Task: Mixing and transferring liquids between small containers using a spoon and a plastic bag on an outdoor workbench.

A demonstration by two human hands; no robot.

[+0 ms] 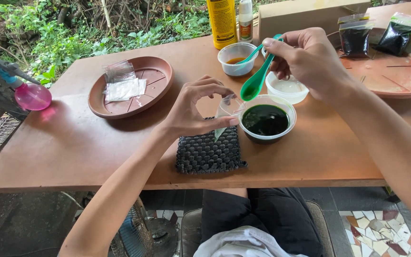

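- Your left hand pinches a small clear plastic bag between thumb and fingertips; the bag hangs with its corner pointing down, above the dark woven mat and just beside the tub.
- Your right hand has its fingers closed around the handle of a green spoon; the bowl of the spoon is tilted down, near the open top of the bag and over the rim of the tub.
- The round clear tub holds a dark green liquid and stands on the brown table, touching the right edge of the mat.
- Behind it are a white shallow tub and a small cup with a brownish liquid and a second spoon in it.
- On the left, a brown saucer holds some flat clear bags; a pink spray bottle is at the table's left edge.
- On the right, another brown saucer holds two filled dark bags.
- A yellow bottle stands at the far edge.
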